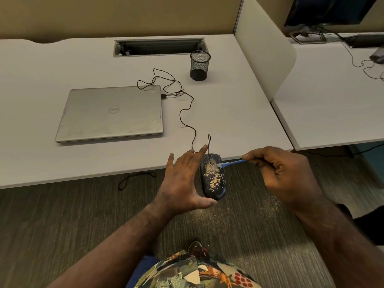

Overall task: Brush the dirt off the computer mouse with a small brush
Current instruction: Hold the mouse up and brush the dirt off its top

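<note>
Two hands | left hand (182, 179) grip cradles mouse (213, 176), fingers splayed | right hand (284, 175) grip pinches brush (233, 163)

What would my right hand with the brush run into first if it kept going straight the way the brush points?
Probably the computer mouse. The right hand aims the small blue brush leftward, and its bristles look already at the mouse's dusty top; beyond lies the left hand. Depth is uncertain.

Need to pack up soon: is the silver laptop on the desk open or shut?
Shut. The silver laptop lies flat on the white desk, lid down with its logo facing up; no screen or keyboard shows.
</note>
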Demonstrator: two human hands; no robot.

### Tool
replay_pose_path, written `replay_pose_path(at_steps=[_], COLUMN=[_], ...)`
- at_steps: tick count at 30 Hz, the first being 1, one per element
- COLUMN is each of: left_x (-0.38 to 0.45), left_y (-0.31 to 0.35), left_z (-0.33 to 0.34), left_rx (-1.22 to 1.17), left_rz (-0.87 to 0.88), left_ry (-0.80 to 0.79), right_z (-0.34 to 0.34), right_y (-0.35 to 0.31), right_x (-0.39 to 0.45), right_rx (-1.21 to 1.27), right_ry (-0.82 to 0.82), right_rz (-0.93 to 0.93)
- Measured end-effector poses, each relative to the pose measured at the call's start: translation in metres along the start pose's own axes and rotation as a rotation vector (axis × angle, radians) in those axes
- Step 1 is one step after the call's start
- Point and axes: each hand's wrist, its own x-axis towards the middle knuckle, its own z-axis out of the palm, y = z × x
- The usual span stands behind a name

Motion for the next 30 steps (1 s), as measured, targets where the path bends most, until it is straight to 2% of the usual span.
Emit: replay_pose_path(at_steps=[7, 12, 18, 24, 30], left_x=[-0.0030, -0.0015, -0.0001, 0.0025, 0.0045], left_y=[0.0015, 0.0006, -0.0006, -0.0019, -0.0017], left_z=[0.0024, 0.0002, 0.0011, 0.0016, 0.0027], left_rx=[0.016, -0.009, -0.011, -0.006, -0.020], left_rz=[-0.004, -0.009, -0.005, -0.019, -0.015], left_ry=[-0.011, 0.002, 0.007, 0.007, 0.017], right_z=[-0.0005, -0.0020, -0.0031, -0.0040, -0.0051], right_y=[-0.0006, -0.0012, -0.0008, 0.0021, 0.0010], right_x=[-0.0032, -0.0047, -0.0059, -0.0090, -0.0100], right_rx=[0.008, -0.005, 0.004, -0.015, -0.005], right_ry=[0.051, -0.001, 0.045, 0.010, 0.064], right_rz=[-0.023, -0.007, -0.003, -0.011, -0.016])
